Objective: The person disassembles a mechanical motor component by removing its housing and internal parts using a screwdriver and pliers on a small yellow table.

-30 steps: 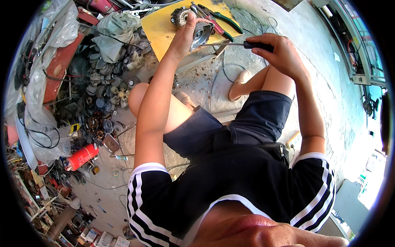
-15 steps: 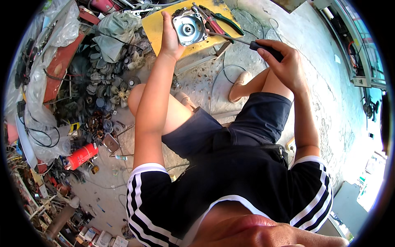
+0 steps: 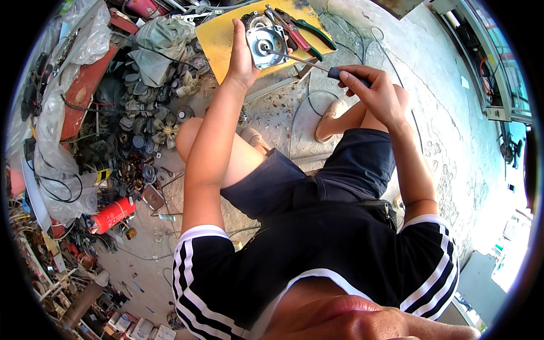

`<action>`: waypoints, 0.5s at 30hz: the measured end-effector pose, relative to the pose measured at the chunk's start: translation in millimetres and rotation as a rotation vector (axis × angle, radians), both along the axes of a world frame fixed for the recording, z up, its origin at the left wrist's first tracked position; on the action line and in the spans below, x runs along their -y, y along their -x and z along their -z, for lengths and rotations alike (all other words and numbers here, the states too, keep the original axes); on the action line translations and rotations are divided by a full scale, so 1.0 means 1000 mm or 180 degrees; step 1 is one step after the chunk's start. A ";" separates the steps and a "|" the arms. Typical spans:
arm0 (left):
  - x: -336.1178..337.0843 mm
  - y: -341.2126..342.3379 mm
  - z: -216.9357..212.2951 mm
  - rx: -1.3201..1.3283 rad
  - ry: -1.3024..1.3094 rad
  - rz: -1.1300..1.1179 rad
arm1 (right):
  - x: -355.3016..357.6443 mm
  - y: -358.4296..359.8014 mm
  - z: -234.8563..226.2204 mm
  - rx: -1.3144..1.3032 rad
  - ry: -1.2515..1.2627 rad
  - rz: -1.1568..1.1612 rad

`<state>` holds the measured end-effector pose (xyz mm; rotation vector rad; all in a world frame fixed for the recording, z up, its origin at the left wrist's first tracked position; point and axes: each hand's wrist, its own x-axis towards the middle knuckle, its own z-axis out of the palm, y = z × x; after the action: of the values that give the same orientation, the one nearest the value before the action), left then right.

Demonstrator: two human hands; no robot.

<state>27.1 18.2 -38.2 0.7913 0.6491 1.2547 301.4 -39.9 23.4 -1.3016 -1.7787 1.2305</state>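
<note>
Grips a square metal cover in the left hand, recessed face showing, over the near edge of a yellow tabletop beside red-handled pliers, and holds a dark-handled screwdriver in the closed right hand, pointing its tip at the cover's central hub.

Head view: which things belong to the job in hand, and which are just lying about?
Apparently in the job:
metal housing, in the left hand
screwdriver, in the right hand, tip near the housing's centre

Apparently lying about:
red cylinder
crumpled grey sheet
green-handled tool on the yellow tabletop
</note>
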 end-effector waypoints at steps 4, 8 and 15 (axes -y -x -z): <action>0.004 0.005 0.005 0.0220 0.0490 0.0056 | 0.008 0.002 0.014 -0.0404 0.0778 0.0114; 0.006 0.008 0.013 0.0686 0.0993 0.0119 | 0.012 0.006 0.022 -0.0510 0.1125 0.0258; 0.002 0.008 0.027 0.1062 0.1125 0.0326 | 0.012 0.015 0.031 -0.0593 0.1280 0.0424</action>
<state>18.8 15.9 -65.1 0.3090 0.5299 1.1050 286.1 -51.6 -7.4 -1.4409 -1.3347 1.6300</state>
